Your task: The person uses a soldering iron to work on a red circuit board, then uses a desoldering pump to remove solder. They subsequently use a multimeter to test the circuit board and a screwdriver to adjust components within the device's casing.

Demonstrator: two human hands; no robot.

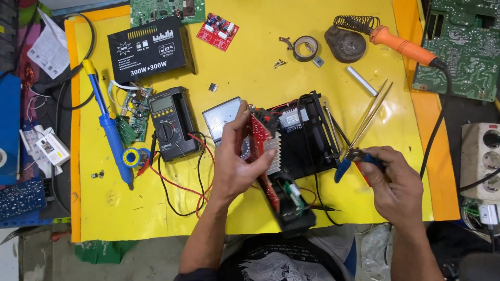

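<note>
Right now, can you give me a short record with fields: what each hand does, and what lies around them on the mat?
left hand: left hand tilts up a red circuit board of the opened black device
right hand: right hand holds a blue-handled hand tool, probably pliers, and long tweezers
surface: yellow mat
left of hands: multimeter, blue desoldering pump, solder spool
far side: orange soldering iron, tape roll

Both forearms bare to the elbow, no gloves, rings or watch on the left hand [237,166] or right hand [398,190]. Dark short sleeve at the left elbow; black shirt [281,263] with a pale printed graphic.
</note>
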